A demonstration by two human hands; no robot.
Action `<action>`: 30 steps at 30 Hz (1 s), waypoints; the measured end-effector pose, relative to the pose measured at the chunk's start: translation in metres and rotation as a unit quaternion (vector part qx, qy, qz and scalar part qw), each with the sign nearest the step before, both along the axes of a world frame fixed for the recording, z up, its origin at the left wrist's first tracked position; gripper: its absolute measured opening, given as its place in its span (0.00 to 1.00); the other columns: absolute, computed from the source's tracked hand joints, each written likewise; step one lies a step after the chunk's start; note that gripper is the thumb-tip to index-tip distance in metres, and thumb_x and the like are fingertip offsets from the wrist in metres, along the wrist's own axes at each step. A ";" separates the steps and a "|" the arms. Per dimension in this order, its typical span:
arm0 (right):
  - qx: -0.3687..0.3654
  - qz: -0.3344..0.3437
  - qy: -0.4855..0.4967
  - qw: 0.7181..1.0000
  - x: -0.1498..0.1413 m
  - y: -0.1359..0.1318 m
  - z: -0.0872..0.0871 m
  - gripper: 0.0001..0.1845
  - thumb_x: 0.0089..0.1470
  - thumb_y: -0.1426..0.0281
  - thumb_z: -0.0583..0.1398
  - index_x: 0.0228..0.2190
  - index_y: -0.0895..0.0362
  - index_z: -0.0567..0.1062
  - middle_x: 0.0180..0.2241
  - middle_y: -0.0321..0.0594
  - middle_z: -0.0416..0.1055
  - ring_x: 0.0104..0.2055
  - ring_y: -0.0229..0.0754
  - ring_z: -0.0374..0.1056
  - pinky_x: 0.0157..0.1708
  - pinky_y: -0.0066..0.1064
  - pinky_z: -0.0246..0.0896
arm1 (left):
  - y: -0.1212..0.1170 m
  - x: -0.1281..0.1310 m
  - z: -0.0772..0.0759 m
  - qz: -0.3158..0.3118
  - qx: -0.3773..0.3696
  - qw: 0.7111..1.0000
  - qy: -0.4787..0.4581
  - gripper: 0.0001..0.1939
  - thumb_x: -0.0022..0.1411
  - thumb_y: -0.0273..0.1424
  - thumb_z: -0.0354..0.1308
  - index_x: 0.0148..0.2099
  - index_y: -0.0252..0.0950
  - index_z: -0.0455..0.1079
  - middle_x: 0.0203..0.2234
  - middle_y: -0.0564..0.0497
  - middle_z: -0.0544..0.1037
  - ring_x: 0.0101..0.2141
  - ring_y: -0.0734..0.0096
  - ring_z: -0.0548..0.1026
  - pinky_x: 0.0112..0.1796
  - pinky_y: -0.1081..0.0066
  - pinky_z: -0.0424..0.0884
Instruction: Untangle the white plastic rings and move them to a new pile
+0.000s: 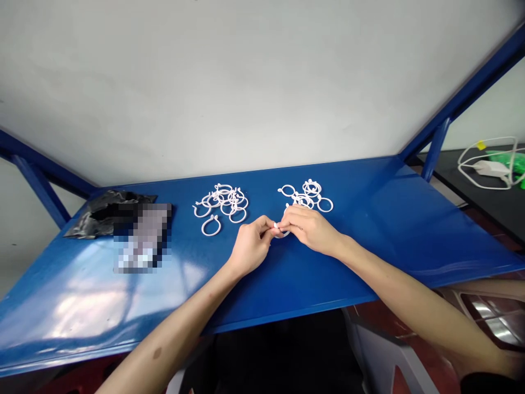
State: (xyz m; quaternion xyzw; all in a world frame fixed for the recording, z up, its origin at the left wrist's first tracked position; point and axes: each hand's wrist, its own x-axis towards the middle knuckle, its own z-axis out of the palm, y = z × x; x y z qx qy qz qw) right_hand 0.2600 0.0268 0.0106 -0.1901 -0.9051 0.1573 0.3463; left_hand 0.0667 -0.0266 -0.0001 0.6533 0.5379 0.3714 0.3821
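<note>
My left hand (253, 245) and my right hand (307, 224) meet over the blue table, fingertips almost touching. Both pinch a thin white plastic ring (282, 235) with small knobbed ends, much like a curtain ring. Its white tip shows between the thumbs and forefingers; the fingers cover most of the rest. Whether its ends are joined I cannot tell. Beyond my left hand lies a loose pile of similar white rings (228, 200), with a single ring (211, 226) just in front of it. Another cluster of white rings (305, 198) lies right behind my right hand.
A crumpled black plastic bag (104, 210) and a pixelated, phone-shaped item (147, 235) rest at the left of the blue table (361, 186). Blue braces (437, 145) rise at both ends against a pale wall. White cable (488, 183) and green plastic (506, 160) sit on a dark surface at right.
</note>
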 end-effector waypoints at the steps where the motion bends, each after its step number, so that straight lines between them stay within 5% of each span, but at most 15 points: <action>1: 0.006 -0.010 -0.002 1.000 0.002 0.002 0.003 0.09 0.69 0.73 0.56 0.36 0.55 0.75 0.33 0.40 0.74 0.36 0.41 0.67 0.38 0.35 0.65 | 0.001 -0.001 0.003 -0.003 0.015 1.000 0.021 0.09 0.68 0.37 0.54 0.39 0.39 0.72 0.30 0.51 0.84 0.27 0.69 0.79 0.32 0.71 0.73; 4: 0.028 -0.091 -0.023 0.995 0.014 0.013 0.012 0.10 0.68 0.73 0.55 0.38 0.54 0.76 0.37 0.41 0.77 0.42 0.44 0.70 0.43 0.37 0.66 | 0.008 -0.010 0.012 0.028 0.106 0.983 0.149 0.11 0.69 0.37 0.54 0.44 0.39 0.75 0.34 0.51 0.83 0.28 0.70 0.77 0.33 0.71 0.71; 9: -0.018 -0.306 -0.132 0.942 0.055 0.038 0.023 0.08 0.64 0.74 0.58 0.35 0.54 0.78 0.39 0.43 0.76 0.42 0.48 0.70 0.40 0.38 0.64 | 0.021 -0.032 0.008 0.146 0.157 0.892 0.399 0.12 0.68 0.38 0.56 0.45 0.36 0.75 0.41 0.43 0.80 0.43 0.53 0.77 0.40 0.62 0.72; 15: -0.170 -0.297 -0.199 0.918 0.076 0.049 0.023 0.07 0.59 0.74 0.63 0.30 0.53 0.80 0.35 0.37 0.78 0.36 0.43 0.72 0.35 0.34 0.62 | 0.025 -0.035 0.000 0.112 0.109 0.871 0.466 0.11 0.68 0.27 0.51 0.50 0.35 0.72 0.44 0.41 0.80 0.48 0.48 0.75 0.44 0.57 0.71; 19: -0.180 -0.280 -0.184 0.925 0.070 0.047 0.024 0.04 0.58 0.69 0.65 0.31 0.53 0.80 0.34 0.36 0.79 0.35 0.42 0.73 0.35 0.34 0.61 | 0.024 -0.032 0.003 0.135 0.138 0.908 0.371 0.14 0.68 0.25 0.49 0.52 0.35 0.69 0.41 0.41 0.80 0.48 0.50 0.75 0.43 0.58 0.71; 25: -0.117 -0.296 -0.129 0.939 0.053 0.040 0.021 0.07 0.63 0.65 0.61 0.35 0.53 0.79 0.36 0.39 0.79 0.41 0.47 0.72 0.40 0.37 0.63 | 0.026 -0.034 0.010 0.192 0.098 0.973 0.079 0.10 0.64 0.28 0.52 0.48 0.39 0.67 0.33 0.51 0.75 0.32 0.67 0.75 0.36 0.65 0.73; 30: -0.088 -0.215 -0.080 0.969 0.022 0.019 0.011 0.09 0.66 0.64 0.59 0.37 0.53 0.79 0.38 0.40 0.79 0.43 0.46 0.71 0.45 0.38 0.64 | 0.024 -0.026 0.014 0.167 0.011 0.971 -0.171 0.08 0.63 0.31 0.54 0.45 0.38 0.67 0.33 0.53 0.73 0.31 0.70 0.77 0.34 0.66 0.78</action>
